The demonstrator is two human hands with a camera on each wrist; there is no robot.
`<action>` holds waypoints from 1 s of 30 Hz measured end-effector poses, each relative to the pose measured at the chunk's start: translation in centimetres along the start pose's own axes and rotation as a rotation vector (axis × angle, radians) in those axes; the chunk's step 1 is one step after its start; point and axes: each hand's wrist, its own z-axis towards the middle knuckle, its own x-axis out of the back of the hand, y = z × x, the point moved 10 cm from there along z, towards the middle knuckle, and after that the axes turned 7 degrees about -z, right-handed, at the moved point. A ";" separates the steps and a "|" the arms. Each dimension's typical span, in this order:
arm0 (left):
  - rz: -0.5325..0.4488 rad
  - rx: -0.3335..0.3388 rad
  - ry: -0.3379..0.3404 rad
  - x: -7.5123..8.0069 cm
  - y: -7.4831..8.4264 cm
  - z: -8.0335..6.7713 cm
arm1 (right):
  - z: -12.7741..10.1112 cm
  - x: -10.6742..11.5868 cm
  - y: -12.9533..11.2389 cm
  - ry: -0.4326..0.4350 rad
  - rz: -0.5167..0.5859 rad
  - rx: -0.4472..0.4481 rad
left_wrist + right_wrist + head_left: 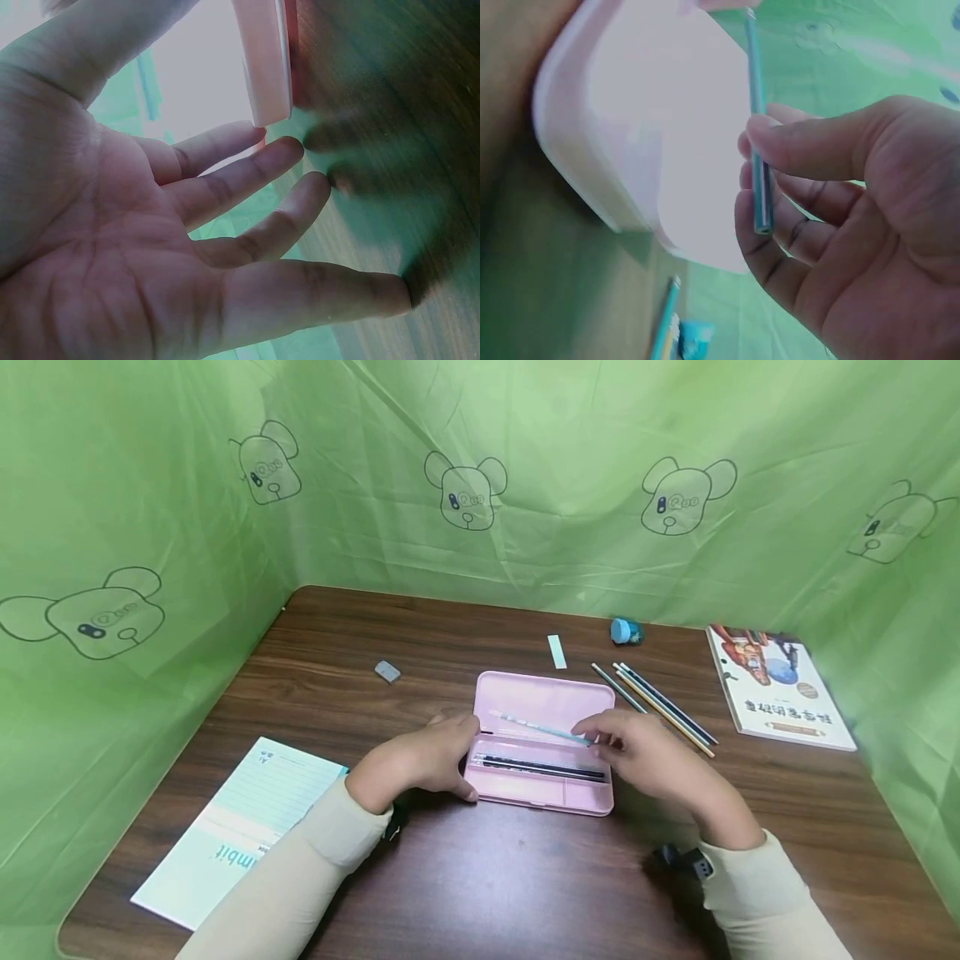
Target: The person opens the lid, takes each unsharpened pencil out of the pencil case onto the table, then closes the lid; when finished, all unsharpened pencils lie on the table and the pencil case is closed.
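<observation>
A pink pencil case lies with its lid raised, and dark pencils rest in its long compartment. My left hand is at the case's left end, thumb by the front corner. In the left wrist view its fingers are spread and nearly straight, one fingertip against the case's edge. Between thumb and fingers, my right hand pinches a light blue pencil. That pencil slants over the case, its far end pointing left; the right wrist view shows its lower end under the thumb.
Several pencils lie right of the case, near a blue sharpener and a pale strip. A grey eraser sits farther left. One notebook is under the left forearm; a book lies at the right.
</observation>
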 end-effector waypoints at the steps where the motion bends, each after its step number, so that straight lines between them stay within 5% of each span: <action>1: 0.003 -0.001 0.001 0.0 0.0 0.0 | -0.2 0.7 0.5 0.024 0.010 -0.020; 11: 0.008 0.008 -0.005 -0.1 -0.1 0.1 | -2.2 5.2 7.2 0.144 -0.022 -0.270; 20: 0.003 0.010 -0.007 -0.2 -0.2 0.2 | -2.7 3.5 13.5 0.162 -0.069 -0.439; 30: 0.004 0.006 -0.003 -0.1 -0.1 0.1 | -3.0 1.9 15.7 0.103 -0.094 -0.486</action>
